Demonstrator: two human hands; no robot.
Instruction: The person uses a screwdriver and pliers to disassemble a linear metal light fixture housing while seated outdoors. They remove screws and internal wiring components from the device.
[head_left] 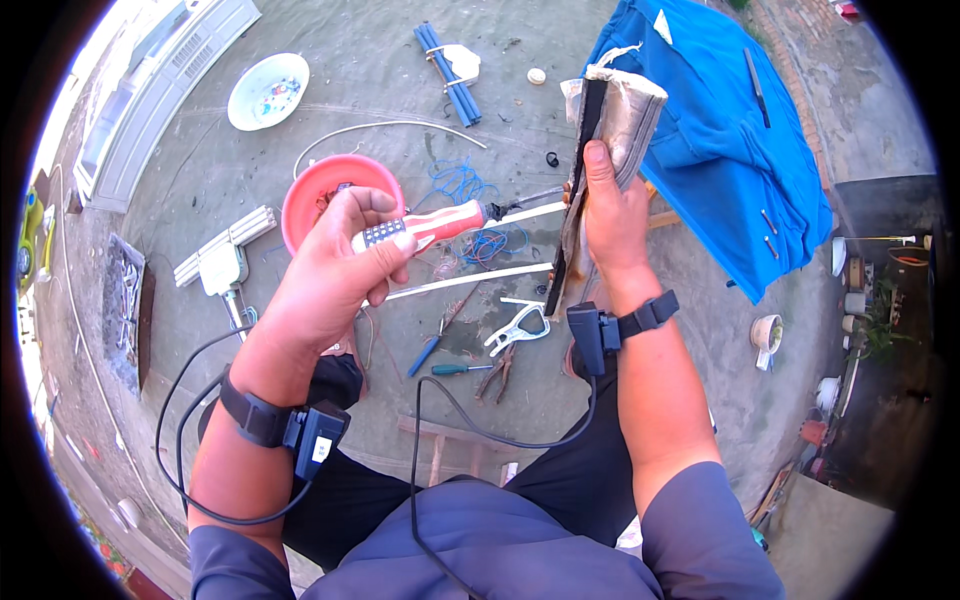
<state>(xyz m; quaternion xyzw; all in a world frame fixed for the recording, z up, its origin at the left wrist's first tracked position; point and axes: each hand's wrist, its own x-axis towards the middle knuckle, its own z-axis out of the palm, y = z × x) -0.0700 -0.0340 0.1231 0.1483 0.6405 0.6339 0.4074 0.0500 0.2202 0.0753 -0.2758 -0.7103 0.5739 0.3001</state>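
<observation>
My left hand (345, 255) is closed round a tool with a red-and-white handle (445, 226). Its thin dark shaft points right and its tip meets the black edge strip (575, 215) of a worn, folded bundle (632, 110). My right hand (615, 215) grips that bundle upright, thumb lying along its face; the fingers behind are mostly hidden. Two white rods (470, 282) run left from near the strip; whether they join it I cannot tell. Below lie a white spring clamp (517, 328), pliers (495, 375) and a green-handled screwdriver (462, 369).
A red basin (300, 215) sits behind my left hand, with a white basin (268, 92) farther off. Tangled blue wire (460, 182) and tied blue tubes (448, 75) lie ahead. Blue cloth (715, 150) spreads at right. Black cables (415, 440) hang from both wrist devices.
</observation>
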